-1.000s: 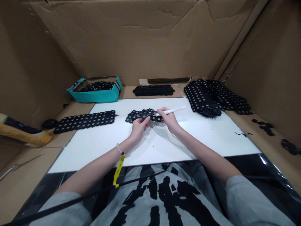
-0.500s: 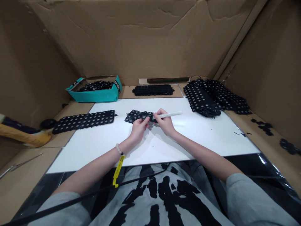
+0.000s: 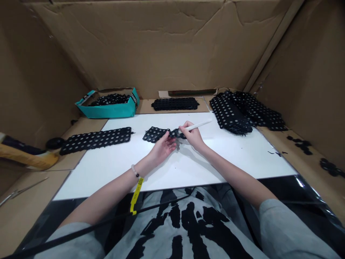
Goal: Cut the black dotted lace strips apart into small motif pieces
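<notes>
A short black fabric strip with pale dots [image 3: 154,134] lies partly on the white board [image 3: 121,169], its right end bunched and lifted between my hands. My left hand [image 3: 162,146] pinches the strip near its middle, thumb on top, the other fingers loosely curled below. My right hand [image 3: 193,136] is closed around a slim white pen-shaped tool [image 3: 199,125], which slants up to the right. The tool's lower tip is hidden at the bunched fabric, by my right fingertips.
Left lies a longer dotted strip [image 3: 97,140], near a yellow bottle [image 3: 29,153] and metal scissors or tweezers [image 3: 27,187]. Behind are a teal box [image 3: 107,110] of dotted pieces and a dark stack [image 3: 175,104]. Dotted fabric [image 3: 229,111] and black scraps [image 3: 303,145] lie right. Cardboard walls surround the board.
My left fingers have opened out below the strip while the thumb stays on it. My right hand has shifted slightly up and right, with the white tool tilted more steeply. The fabric's right end is more twisted.
</notes>
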`<state>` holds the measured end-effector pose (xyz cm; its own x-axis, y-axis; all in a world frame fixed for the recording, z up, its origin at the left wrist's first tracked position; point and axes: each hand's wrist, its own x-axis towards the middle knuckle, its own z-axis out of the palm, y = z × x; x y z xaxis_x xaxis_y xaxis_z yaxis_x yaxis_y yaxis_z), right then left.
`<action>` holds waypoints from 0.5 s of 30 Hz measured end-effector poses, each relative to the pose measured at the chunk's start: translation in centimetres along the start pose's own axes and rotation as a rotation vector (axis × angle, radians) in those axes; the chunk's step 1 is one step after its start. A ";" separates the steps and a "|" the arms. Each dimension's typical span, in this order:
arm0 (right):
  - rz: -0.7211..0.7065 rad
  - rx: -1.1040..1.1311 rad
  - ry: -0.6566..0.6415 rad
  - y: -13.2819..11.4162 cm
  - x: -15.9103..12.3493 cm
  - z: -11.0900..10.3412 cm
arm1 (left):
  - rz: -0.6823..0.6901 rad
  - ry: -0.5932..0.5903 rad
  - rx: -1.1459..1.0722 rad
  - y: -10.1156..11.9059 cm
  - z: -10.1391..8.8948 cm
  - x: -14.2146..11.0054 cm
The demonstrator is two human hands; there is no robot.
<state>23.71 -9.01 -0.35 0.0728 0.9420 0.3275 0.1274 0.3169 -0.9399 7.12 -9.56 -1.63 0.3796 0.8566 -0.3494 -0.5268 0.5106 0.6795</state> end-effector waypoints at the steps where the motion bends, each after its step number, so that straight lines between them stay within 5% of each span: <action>1: 0.004 0.004 -0.016 -0.2 0.1 -0.2 | -0.049 0.011 -0.030 0.1 0.1 0.0; 7: -0.034 -0.039 -0.101 -0.4 0.3 -0.5 | -0.088 0.092 -0.144 0.5 0.4 0.1; 15: 0.028 -0.106 -0.154 -2.3 1.2 -3.3 | -0.028 0.000 -0.130 0.7 0.0 0.5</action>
<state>26.75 -8.94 2.50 -0.0739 0.9585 0.2753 0.2311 0.2850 -0.9303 6.94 -8.82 -1.30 0.3958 0.8419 -0.3668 -0.6103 0.5395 0.5800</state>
